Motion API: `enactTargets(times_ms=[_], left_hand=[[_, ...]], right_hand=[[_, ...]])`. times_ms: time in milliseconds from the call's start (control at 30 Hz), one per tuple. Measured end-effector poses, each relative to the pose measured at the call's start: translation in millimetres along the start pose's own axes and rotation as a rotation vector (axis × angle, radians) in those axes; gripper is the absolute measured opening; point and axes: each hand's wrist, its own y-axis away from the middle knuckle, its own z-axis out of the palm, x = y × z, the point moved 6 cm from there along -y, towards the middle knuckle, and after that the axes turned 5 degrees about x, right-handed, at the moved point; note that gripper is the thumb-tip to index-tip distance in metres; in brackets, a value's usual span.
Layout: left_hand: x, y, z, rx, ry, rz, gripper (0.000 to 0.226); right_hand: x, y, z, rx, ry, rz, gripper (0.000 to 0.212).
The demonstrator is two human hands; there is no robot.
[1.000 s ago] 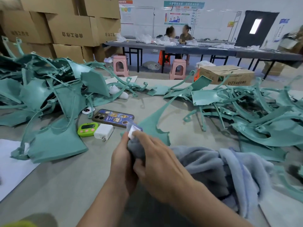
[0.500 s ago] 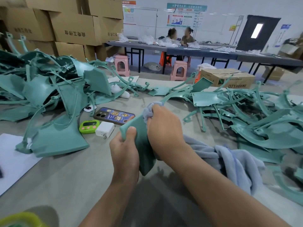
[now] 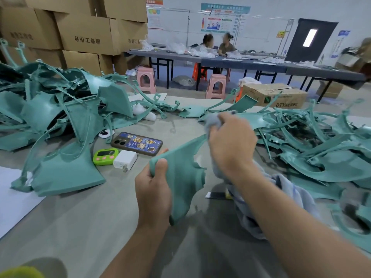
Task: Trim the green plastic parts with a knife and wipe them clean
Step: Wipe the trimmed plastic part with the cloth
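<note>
Holding the green part (image 3: 181, 177) by its near edge in my left hand (image 3: 153, 190), I clutch the cloth (image 3: 213, 122) in my right hand (image 3: 230, 146), which is now farther toward 1 o'clock; open table (image 3: 80, 227) lies at 7 o'clock.

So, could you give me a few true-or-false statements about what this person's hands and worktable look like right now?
1. The left hand grips one end of a green plastic part. True.
2. The right hand presses a knife against that part. False: it holds a bunched grey-blue cloth against it.
3. A phone lies back-up beside a green timer and a white charger. True.
4. The held part is the only green part on the table. False: piles of them lie on both sides.
</note>
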Motion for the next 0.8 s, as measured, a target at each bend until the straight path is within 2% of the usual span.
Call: enactTargets(times_ms=[100, 133, 200, 233, 300, 433, 500, 633, 667, 733, 800], left_hand=[[-5.4, -0.2, -1.9, 0.060, 0.123, -0.125, 0.024], [-6.3, -0.8, -3.2, 0.066, 0.139, -0.152, 0.025], [-11.0, -2.7, -6.9, 0.085, 0.155, -0.242, 0.030], [-14.2, -4.2, -8.5, 0.096, 0.182, -0.297, 0.033], [-18.2, -8.2, -11.1, 0.120, 0.205, -0.352, 0.035], [-18.5, -12.5, -10.4, 0.136, 0.181, -0.321, 0.030], [-17.7, -14.1, -10.6, 0.132, 0.194, -0.306, 0.029], [-18.0, -20.7, -16.6, 0.183, 0.214, -0.366, 0.020], [-18.8, -21.9, -19.6, 0.206, 0.223, -0.391, 0.022], [-23.3, -23.3, -22.6, 0.214, 0.255, -0.468, 0.025], [-28.3, -21.8, -21.9, 0.187, 0.263, -0.560, 0.028]], right_hand=[[-43.2, 59.2, 8.0, -0.184, -0.006, -0.395, 0.009], [-50.3, 79.3, 10.2, -0.251, -0.037, -0.479, 0.013], [-51.2, 109.4, 13.3, -0.407, -0.101, -0.526, 0.028], [-48.5, 119.5, 12.4, -0.433, -0.125, -0.534, 0.030], [-44.7, 133.0, 6.5, -0.448, -0.145, -0.568, 0.023], [-29.3, 134.7, -6.5, -0.423, -0.057, -0.688, 0.017], [-10.8, 119.7, -11.6, -0.434, 0.102, -0.624, 0.020], [35.7, 82.4, -14.3, -0.479, 0.457, -0.333, 0.026], [40.7, 79.0, -15.4, -0.489, 0.466, -0.292, 0.029], [41.8, 74.7, -21.0, -0.396, 0.279, -0.233, 0.023], [42.8, 75.5, -21.8, -0.368, -0.041, -0.101, 0.019]])
